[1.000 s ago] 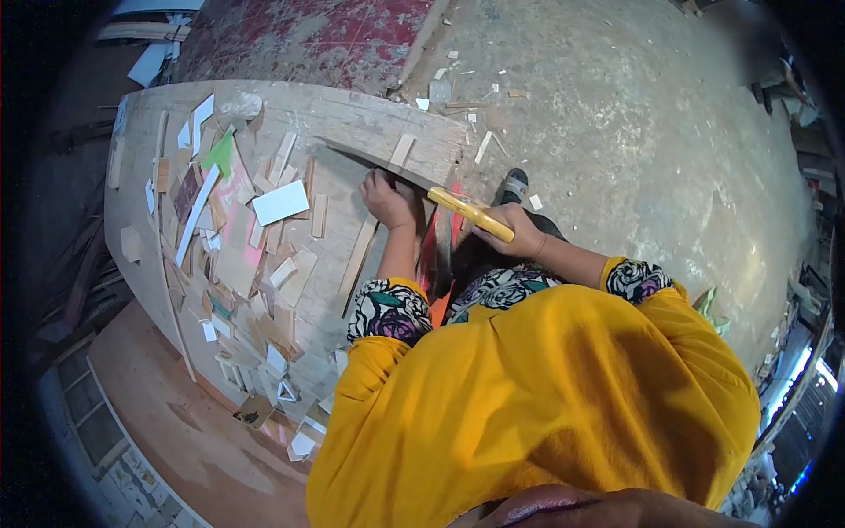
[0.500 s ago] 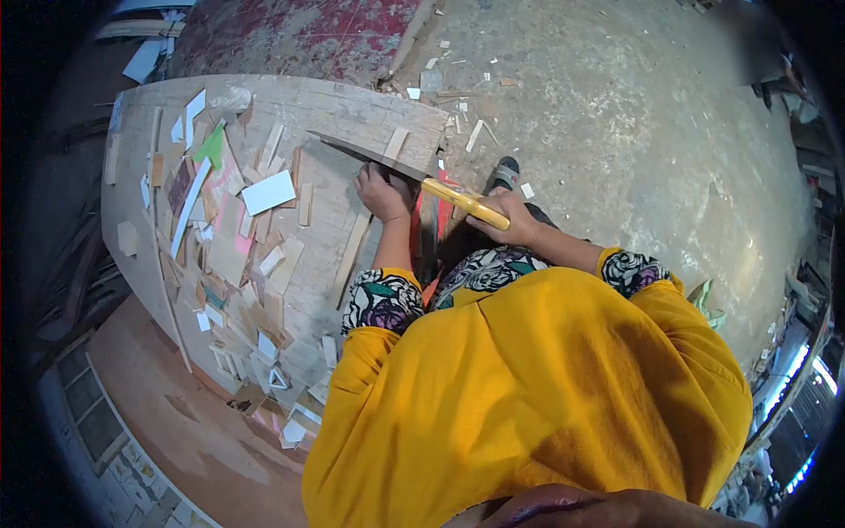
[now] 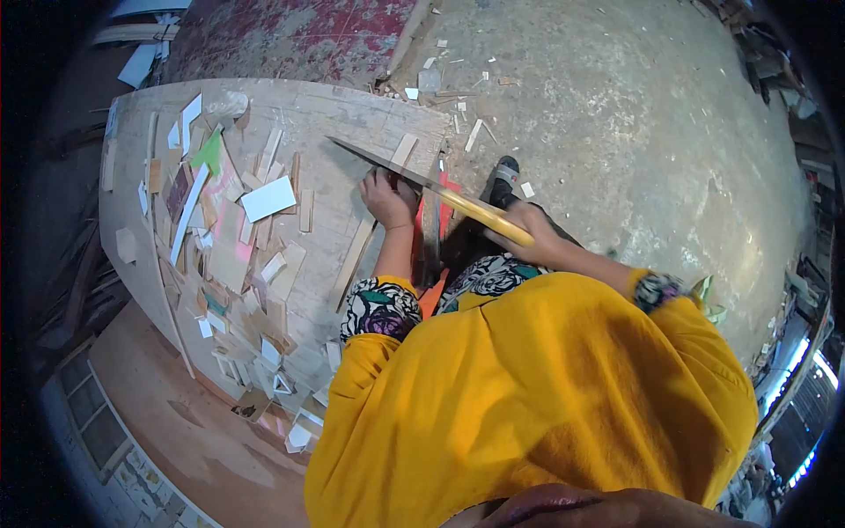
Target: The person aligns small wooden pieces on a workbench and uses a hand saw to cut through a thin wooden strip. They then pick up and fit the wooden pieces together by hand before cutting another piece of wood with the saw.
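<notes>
My right hand point(image 3: 534, 232) is closed around the yellow handle of a hand saw point(image 3: 475, 210). Its dark blade slants up and left, across a pale wood strip point(image 3: 404, 150) near the edge of the worktable point(image 3: 330, 114). Close below the blade, my left hand point(image 3: 387, 199) has its fingers bent and presses down on the wood at the table edge. The fingertips are partly hidden, as is the exact contact of blade and wood. Another long strip point(image 3: 355, 255) runs along the edge beside my left wrist.
Several wood offcuts point(image 3: 231, 255) and a white rectangular piece point(image 3: 268, 200) lie scattered over the table's left part. A red-orange item point(image 3: 429, 297) shows beneath the table edge. My shoe point(image 3: 505, 169) stands on the concrete floor point(image 3: 607, 132), among small scraps.
My right hand has drawn the saw back, down and to the right, and the blade tip has shifted the same way. My left hand stays at nearly the same place on the wood.
</notes>
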Action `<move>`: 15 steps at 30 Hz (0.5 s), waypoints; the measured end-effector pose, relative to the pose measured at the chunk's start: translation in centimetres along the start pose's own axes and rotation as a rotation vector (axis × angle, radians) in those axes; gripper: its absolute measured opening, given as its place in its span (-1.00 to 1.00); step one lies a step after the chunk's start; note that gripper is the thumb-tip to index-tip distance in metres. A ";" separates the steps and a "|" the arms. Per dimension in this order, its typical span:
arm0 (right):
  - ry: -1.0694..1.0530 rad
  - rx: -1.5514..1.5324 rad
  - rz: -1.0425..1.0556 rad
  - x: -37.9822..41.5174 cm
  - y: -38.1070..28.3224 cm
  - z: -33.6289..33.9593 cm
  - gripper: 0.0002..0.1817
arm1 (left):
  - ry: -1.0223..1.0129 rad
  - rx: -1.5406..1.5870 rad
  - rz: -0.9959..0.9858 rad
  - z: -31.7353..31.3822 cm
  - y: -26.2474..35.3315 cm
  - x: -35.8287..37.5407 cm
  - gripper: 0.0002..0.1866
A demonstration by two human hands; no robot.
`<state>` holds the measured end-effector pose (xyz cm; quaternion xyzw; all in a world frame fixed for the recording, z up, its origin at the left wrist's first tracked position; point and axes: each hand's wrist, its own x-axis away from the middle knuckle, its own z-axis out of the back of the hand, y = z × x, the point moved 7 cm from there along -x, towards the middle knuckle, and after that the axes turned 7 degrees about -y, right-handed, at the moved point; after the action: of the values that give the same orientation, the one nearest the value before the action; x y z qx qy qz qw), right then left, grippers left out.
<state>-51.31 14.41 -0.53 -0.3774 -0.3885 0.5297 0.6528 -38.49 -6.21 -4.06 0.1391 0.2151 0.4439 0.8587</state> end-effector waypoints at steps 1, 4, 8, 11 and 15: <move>0.048 -0.067 0.007 -2.4 0.5 -1.1 -0.86 | -0.020 0.025 -0.019 -0.2 -0.1 0.2 -0.73; 0.030 -0.081 0.148 -4.9 -0.1 -2.2 -0.84 | 0.021 -0.019 0.072 0.2 -1.7 -0.9 -0.72; -0.009 -0.011 0.101 -2.1 2.2 -1.9 -0.86 | 0.013 -0.091 0.055 0.2 -1.5 -0.8 -0.68; 0.004 0.126 0.130 1.3 1.3 -0.4 -0.87 | -0.029 -0.109 0.064 0.1 -1.7 -0.8 -0.68; -0.005 0.060 0.219 1.1 0.4 -1.2 -0.89 | -0.037 -0.088 0.058 0.0 -2.2 -0.9 -0.69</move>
<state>-50.23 15.46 -1.24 -0.3966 -0.3306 0.6100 0.6010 -37.39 -8.21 -4.74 0.1157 0.1754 0.4752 0.8544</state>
